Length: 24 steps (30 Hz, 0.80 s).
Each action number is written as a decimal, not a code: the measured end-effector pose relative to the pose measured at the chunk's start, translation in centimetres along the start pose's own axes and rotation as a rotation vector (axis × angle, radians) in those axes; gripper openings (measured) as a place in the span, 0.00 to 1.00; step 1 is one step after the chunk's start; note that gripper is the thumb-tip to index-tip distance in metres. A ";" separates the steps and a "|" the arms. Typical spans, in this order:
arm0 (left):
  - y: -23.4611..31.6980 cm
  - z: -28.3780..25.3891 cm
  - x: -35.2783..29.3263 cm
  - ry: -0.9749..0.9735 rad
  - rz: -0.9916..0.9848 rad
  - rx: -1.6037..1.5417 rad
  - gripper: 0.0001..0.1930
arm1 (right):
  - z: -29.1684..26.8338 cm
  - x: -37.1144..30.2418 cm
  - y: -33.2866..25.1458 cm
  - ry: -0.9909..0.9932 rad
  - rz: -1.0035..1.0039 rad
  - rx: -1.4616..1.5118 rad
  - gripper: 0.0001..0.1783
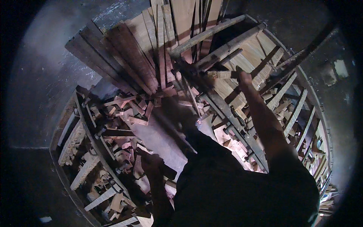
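The right hand (pixel 245 76) clasps the end of a short pale wood block (pixel 220 75), which extends leftward from the fingers near the far end of the right rack's inner rail (pixel 227 109). The left hand (pixel 151 163), shadowed, is near the left rack's inner rail (pixel 90 135), beside a dark wood piece (pixel 169 172); I cannot tell whether it grasps it.
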State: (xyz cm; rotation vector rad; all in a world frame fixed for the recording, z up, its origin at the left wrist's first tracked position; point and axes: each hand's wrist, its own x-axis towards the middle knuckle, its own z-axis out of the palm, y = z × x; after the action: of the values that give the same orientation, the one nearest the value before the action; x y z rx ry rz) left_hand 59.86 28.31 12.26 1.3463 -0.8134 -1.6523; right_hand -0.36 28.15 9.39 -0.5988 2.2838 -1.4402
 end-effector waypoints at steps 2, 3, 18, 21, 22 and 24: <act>1.2 -0.2 2.4 0.063 -0.024 -0.006 0.15 | 3.3 2.0 -3.9 -0.087 0.228 -0.070 0.24; 1.9 0.0 3.7 0.075 -0.034 -0.009 0.15 | 4.1 4.4 -5.3 -0.091 0.367 -0.128 0.20; 9.4 8.1 16.3 0.145 -0.187 0.120 0.11 | 18.6 16.4 -1.0 -0.417 -0.450 -0.999 0.21; 9.6 11.7 21.4 -0.102 -0.162 0.067 0.07 | 18.7 16.3 -1.1 -0.342 -0.262 -0.912 0.29; 10.0 13.4 22.5 -0.139 -0.141 0.068 0.07 | 19.0 16.1 -1.3 -0.350 -0.222 -0.882 0.33; 11.0 18.8 25.3 -0.159 -0.071 0.132 0.11 | 18.5 16.0 -2.0 -0.329 -0.132 -0.825 0.40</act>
State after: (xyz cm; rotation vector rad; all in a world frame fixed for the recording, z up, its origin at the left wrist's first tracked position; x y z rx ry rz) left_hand 41.73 0.34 14.89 1.3605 -0.9927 -1.8057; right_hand -3.84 4.90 2.33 -1.1281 2.5193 -0.3262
